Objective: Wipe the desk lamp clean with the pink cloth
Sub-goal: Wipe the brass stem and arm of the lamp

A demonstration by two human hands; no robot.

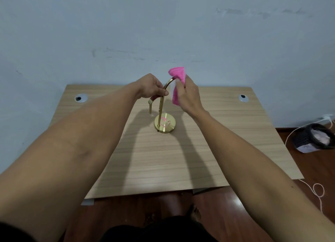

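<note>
wood desk (226, 151): l hand (151, 86) grips lamp (162, 113), r hand (188, 95) w/ pink cloth (177, 75).

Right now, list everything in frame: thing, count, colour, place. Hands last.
lamp: 1, gold, round base mid-desk, curved arm rising toward the wall
cloth: 1, pink, wrapped over the lamp's upper arm
desk: 1, light wood grain, centre, against the wall
grommets: 2, grey, desk's far left and far right corners
wall: 1, pale blue-grey, scuffed, behind desk
floor: dark red-brown wood, below and right of desk
bin: 1, dark, on the floor at right
cable: 1, white, along the floor at right
left hand: 1, grips the lamp's arm
right hand: 1, holds the cloth to the lamp
</note>
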